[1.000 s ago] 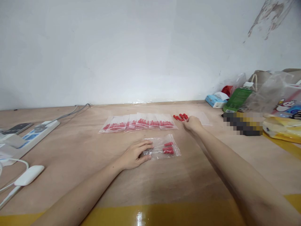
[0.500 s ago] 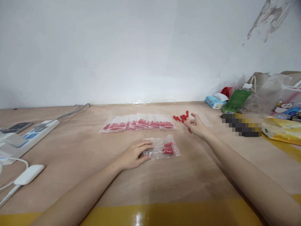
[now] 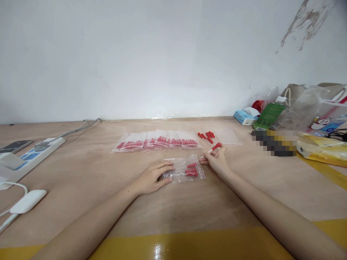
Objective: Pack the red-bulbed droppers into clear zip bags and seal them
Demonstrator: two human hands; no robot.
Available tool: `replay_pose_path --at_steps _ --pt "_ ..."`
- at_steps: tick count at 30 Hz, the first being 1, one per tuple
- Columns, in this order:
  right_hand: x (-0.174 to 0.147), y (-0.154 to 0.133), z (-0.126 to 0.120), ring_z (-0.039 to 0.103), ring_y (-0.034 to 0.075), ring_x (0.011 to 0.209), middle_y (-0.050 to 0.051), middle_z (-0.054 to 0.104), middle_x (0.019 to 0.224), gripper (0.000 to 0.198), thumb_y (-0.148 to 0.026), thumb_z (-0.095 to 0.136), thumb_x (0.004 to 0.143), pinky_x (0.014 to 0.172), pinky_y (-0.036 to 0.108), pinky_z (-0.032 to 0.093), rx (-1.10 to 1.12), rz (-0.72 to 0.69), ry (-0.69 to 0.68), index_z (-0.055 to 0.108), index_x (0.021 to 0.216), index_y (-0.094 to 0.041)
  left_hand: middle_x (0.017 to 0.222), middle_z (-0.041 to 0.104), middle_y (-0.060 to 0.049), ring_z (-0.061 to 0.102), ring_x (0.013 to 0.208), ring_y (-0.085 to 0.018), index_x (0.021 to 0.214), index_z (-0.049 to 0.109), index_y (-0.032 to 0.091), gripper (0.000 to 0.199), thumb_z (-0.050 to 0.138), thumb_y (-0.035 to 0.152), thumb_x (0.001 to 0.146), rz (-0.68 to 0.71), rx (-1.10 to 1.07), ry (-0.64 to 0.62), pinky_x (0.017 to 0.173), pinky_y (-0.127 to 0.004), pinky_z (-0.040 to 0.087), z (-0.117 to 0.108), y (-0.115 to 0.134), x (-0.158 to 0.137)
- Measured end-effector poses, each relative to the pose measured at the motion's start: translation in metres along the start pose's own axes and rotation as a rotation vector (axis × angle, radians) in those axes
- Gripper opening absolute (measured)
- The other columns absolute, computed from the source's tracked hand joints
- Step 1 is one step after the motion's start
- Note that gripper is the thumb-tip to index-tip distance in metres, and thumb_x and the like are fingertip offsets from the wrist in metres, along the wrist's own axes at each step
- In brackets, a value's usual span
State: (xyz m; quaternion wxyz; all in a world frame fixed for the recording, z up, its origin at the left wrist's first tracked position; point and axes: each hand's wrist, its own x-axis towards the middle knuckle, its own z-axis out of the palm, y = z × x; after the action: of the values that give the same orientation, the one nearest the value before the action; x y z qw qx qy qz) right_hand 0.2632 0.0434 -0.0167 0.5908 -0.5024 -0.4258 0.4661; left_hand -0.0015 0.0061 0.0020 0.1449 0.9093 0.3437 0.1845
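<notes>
- Phone lies at the far left, behind a white power strip with plugs in it. A grey cable goes from the strip to the wall, and nearer is a white cord box.
- Row of filled bags lies at the back of the table, overlapping one another, with red tips showing through the plastic.
- Left hand rests on the table, its fingers loosely spread and its fingertips upon the left end of the clear bag.
- This clear bag lies flat in the middle, in front of the row. Red-topped droppers are inside it, their red ends toward the zip side at the right.
- Loose droppers lie together behind the right hand.
- Right hand pinches one single dropper, tilted, with its red end up to the right and its thin tube toward the zip side. Whether the tube touches the clear bag, I cannot tell.
- Flat plastic lies just beside the loose droppers.
- Tissue box, green bottle and yellow packet are at the far right.
</notes>
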Motion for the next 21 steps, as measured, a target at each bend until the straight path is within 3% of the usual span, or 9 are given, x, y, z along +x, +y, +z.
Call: replay_pose_path --at_steps 4,9,11,16,21 --pt "-0.009 -0.002 0.008 0.063 0.017 0.053 -0.009 0.058 0.060 0.082 -0.017 0.066 0.061 0.057 0.032 0.057 0.083 0.058 -0.042 0.012 0.122 -0.024 0.130 0.047 -0.007 0.042 0.121 -0.022 0.123 0.048 0.023 0.038 0.049 0.036 0.087 0.001 0.006 -0.003 0.102 -0.041 0.034 0.000 0.000 0.000" --pt "-0.012 -0.003 0.005 0.062 0.012 0.054 -0.003 0.060 0.060 0.023 -0.025 0.061 0.072 0.055 0.024 0.054 0.157 0.212 -0.131 0.044 0.088 -0.020 0.130 0.047 -0.006 0.042 0.120 -0.022 0.122 0.048 0.023 0.038 0.048 0.037 0.087 0.000 0.013 -0.006 0.102 -0.040 0.034 0.000 0.002 0.000" --pt "-0.011 -0.004 0.001 0.062 0.009 0.056 0.000 0.063 0.064 0.013 -0.024 0.061 0.073 0.059 0.021 0.054 0.146 0.257 -0.203 0.050 0.076 -0.017 0.129 0.048 -0.006 0.043 0.120 -0.022 0.126 0.043 0.023 0.042 0.048 0.037 0.087 -0.011 0.013 0.001 0.101 -0.040 0.035 -0.001 0.003 0.000" --pt "-0.012 -0.006 -0.004 0.061 0.009 0.056 -0.002 0.063 0.062 0.021 -0.016 0.069 0.063 0.056 0.019 0.051 -0.007 0.254 -0.246 0.054 0.078 -0.016 0.132 0.044 -0.008 0.042 0.120 -0.024 0.134 0.029 0.023 0.053 0.049 0.037 0.087 -0.046 -0.005 0.004 0.099 -0.041 0.036 -0.001 0.002 -0.001" --pt "-0.014 -0.003 -0.001 0.049 0.005 0.040 -0.006 0.056 0.048 0.027 -0.027 0.074 0.056 0.041 0.017 0.043 -0.176 0.169 -0.316 0.053 0.068 -0.015 0.135 0.041 -0.007 0.041 0.122 -0.022 0.135 0.026 0.023 0.054 0.048 0.036 0.087 -0.065 -0.015 -0.019 0.101 -0.040 0.035 0.000 0.001 -0.001"
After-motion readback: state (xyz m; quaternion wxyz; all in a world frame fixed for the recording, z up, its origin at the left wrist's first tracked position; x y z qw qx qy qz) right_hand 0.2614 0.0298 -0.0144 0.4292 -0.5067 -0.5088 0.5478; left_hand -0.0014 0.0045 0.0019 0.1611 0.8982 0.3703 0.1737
